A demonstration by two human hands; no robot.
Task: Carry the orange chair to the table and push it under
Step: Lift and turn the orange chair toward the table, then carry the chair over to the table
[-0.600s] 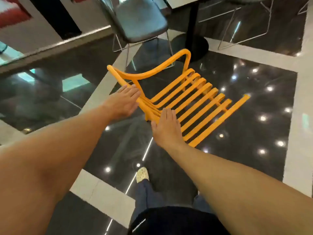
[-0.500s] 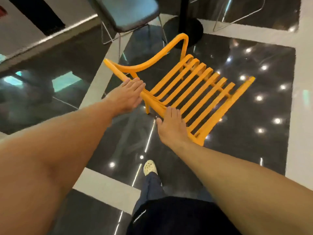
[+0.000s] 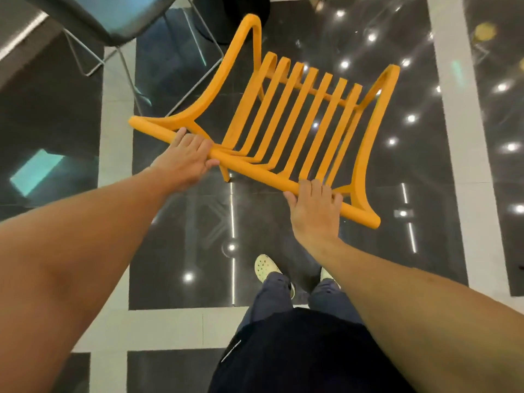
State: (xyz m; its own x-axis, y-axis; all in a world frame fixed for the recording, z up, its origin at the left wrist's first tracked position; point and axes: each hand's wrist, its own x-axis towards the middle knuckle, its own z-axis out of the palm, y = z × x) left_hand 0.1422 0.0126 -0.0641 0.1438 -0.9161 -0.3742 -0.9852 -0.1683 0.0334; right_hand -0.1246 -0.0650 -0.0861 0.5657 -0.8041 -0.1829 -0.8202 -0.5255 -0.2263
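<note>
The orange chair [image 3: 286,109], with a slatted seat and curved armrests, fills the middle of the view, seen from above and behind. Both hands hold its top back rail. My left hand [image 3: 185,158] wraps the rail near its left end. My right hand [image 3: 313,207] grips the rail towards its right end. One orange leg shows below the rail between my hands. The table's dark round base [image 3: 235,15] sits at the top edge just beyond the chair; the tabletop is out of view.
A grey padded chair [image 3: 113,15] on thin metal legs stands at the upper left, close to the orange chair's left armrest. The floor is glossy black tile [image 3: 184,236] with white strips. My feet in pale clogs [image 3: 266,269] stand below the chair.
The chair has swung round so its back rail faces me squarely. My right hand has shifted onto the rail. The view has tilted down and the table base is nearer the top edge.
</note>
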